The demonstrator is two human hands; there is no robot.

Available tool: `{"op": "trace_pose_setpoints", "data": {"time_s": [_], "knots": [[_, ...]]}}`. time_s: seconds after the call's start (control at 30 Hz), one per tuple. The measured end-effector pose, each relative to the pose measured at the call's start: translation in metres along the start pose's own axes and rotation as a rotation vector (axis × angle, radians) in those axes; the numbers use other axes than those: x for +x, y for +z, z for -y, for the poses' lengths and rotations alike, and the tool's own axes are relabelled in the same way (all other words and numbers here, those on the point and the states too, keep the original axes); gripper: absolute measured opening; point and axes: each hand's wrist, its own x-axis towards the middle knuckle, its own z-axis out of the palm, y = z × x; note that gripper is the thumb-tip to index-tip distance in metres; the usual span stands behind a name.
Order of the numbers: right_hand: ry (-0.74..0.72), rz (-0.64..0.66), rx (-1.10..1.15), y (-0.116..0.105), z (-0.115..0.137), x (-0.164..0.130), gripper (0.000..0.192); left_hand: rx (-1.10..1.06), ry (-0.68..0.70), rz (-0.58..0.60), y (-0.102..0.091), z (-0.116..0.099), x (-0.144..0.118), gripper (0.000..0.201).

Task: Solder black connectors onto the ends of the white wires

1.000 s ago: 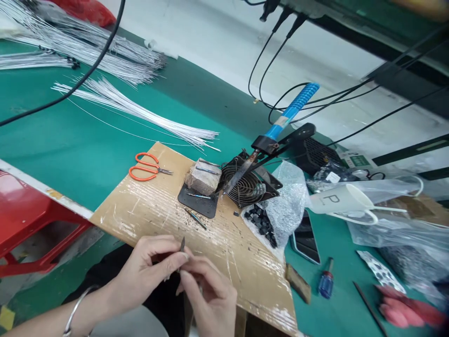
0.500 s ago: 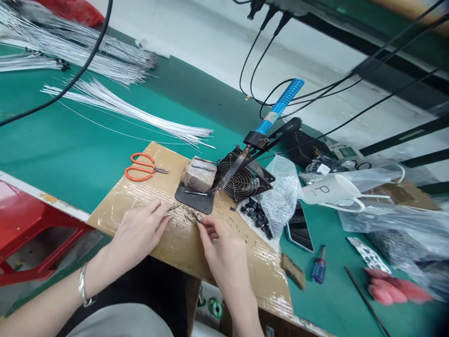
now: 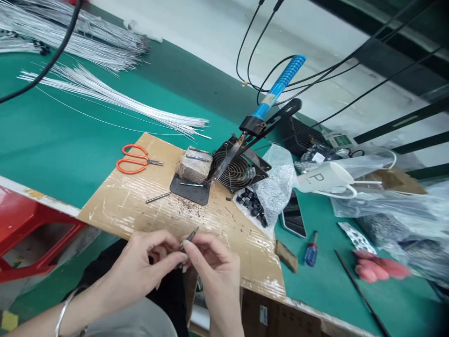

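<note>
In the head view, my left hand and my right hand meet over the near edge of the brown cardboard sheet. Both are closed, fingertips pinching a slim dark pointed metal tool whose tip points up and away. My fingers hide the rest of it, so its exact kind is unclear. Beyond them a thin metal rod lies next to a dark pad. On that pad are a greyish block and another thin metal piece. Dark crumbs lie scattered on the cardboard.
Orange-handled scissors lie at the left. A blue-handled soldering iron leans over a round-grilled fan. Small black parts spill from bubble wrap. Rightward are a phone, a screwdriver and a white cup.
My left hand has let go of the thin metal rod, which now lies on the cardboard. Both hands have drawn nearer my body and come together on the pointed tool.
</note>
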Motion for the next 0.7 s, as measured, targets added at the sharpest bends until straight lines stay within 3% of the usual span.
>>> {"op": "trace_pose_setpoints", "data": {"time_s": [0.2,0.47,0.7], "knots": [[-0.135,0.042,-0.052,-0.007,-0.017,0.005,0.014,-0.116,-0.031,0.017,0.001,0.003,-0.002,0.036],[-0.162,0.076,-0.109,-0.006,-0.002,0.001,0.017,-0.142,-0.034,0.059,0.002,-0.002,-0.007,0.041],[-0.141,0.063,-0.132,-0.004,-0.007,0.000,0.017,-0.146,-0.036,0.066,0.004,-0.003,-0.007,0.046]]}}
